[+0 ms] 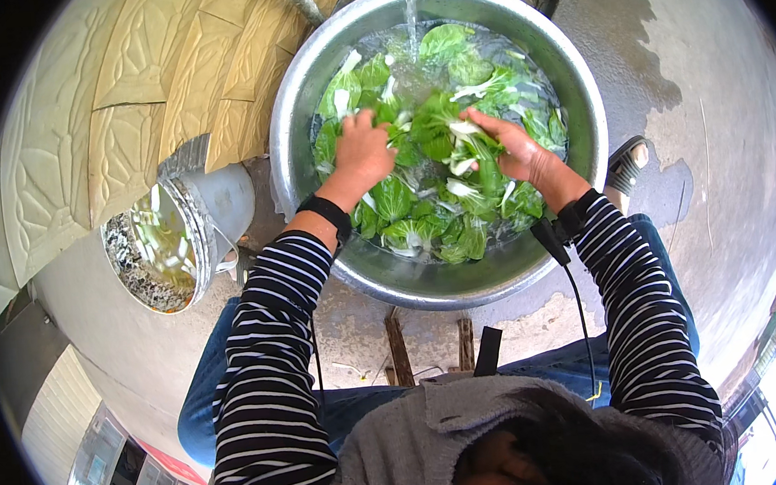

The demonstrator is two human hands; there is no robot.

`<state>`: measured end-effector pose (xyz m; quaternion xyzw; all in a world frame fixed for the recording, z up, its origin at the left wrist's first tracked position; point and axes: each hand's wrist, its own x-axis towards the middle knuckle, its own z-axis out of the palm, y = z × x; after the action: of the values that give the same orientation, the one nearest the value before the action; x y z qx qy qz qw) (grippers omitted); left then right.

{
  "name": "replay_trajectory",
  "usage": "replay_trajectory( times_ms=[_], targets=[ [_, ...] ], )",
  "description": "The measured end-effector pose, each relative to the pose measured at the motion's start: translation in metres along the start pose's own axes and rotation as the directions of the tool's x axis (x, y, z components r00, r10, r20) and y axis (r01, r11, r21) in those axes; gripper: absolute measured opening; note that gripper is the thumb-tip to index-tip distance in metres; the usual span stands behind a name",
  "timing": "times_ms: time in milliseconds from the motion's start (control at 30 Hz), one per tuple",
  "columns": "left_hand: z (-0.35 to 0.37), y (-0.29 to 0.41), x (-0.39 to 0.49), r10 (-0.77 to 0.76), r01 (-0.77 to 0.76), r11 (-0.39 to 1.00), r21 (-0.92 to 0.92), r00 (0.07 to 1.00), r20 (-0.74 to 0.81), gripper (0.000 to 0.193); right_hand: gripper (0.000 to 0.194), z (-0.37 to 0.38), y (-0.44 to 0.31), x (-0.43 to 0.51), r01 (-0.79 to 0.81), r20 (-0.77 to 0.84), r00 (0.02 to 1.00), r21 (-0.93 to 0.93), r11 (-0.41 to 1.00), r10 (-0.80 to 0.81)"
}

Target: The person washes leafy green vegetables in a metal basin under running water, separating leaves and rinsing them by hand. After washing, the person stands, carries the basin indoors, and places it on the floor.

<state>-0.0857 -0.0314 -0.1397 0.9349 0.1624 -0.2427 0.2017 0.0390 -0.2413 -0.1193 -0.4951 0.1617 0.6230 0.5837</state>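
A large round metal basin point(590, 158) stands before me, holding water and many loose leaves of a bok choy-like green point(395, 197). My right hand point(516, 147) has a bunch of leaves with white stems point(462, 137) between thumb and fingers, just above the water. On the basin's left side my left hand point(364, 150) is over the floating leaves, back upward and fingers curled. Its fingertips are partly hidden among the greens, so whether it grips any is unclear. From the top a stream of water point(411, 11) falls into the basin.
Left of the basin a grey bucket point(223, 194) leans on its side, with cut pale stems and murky liquid inside. Tan embossed panels point(128, 71) cover the upper left. Wooden legs point(398, 351) show near my knees. The concrete floor point(625, 39) is wet at right.
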Motion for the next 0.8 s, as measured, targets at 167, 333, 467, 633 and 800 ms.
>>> replay_trajectory(
  times_ms=[167,333,467,633,800],
  targets=[
    [-0.001,-0.022,-0.005,-0.148,0.150,0.988,-0.047,0.988,0.043,0.085,0.065,-0.033,-0.001,0.007,0.165,-0.075,0.975,-0.382,0.909,-0.208],
    [0.041,-0.027,-0.018,-0.085,0.085,0.996,0.022,0.873,0.480,0.115,0.058,-0.064,-0.004,0.008,0.053,-0.063,0.902,-0.966,0.254,-0.427],
    [0.050,-0.041,-0.028,-0.183,0.312,0.931,-0.188,0.847,0.500,0.115,0.092,-0.077,0.006,-0.007,-0.349,-0.335,0.882,-0.937,0.016,-0.332],
    [0.071,-0.008,-0.046,-0.140,0.728,0.446,-0.521,0.632,0.762,0.113,0.122,-0.081,0.056,-0.002,-0.441,-0.460,0.888,-0.838,0.323,0.019],
    [0.097,0.031,-0.050,0.152,0.738,0.171,-0.653,0.635,0.758,0.101,0.126,-0.053,0.087,0.001,-0.344,-0.175,0.939,-0.494,0.799,0.297]
  ],
)
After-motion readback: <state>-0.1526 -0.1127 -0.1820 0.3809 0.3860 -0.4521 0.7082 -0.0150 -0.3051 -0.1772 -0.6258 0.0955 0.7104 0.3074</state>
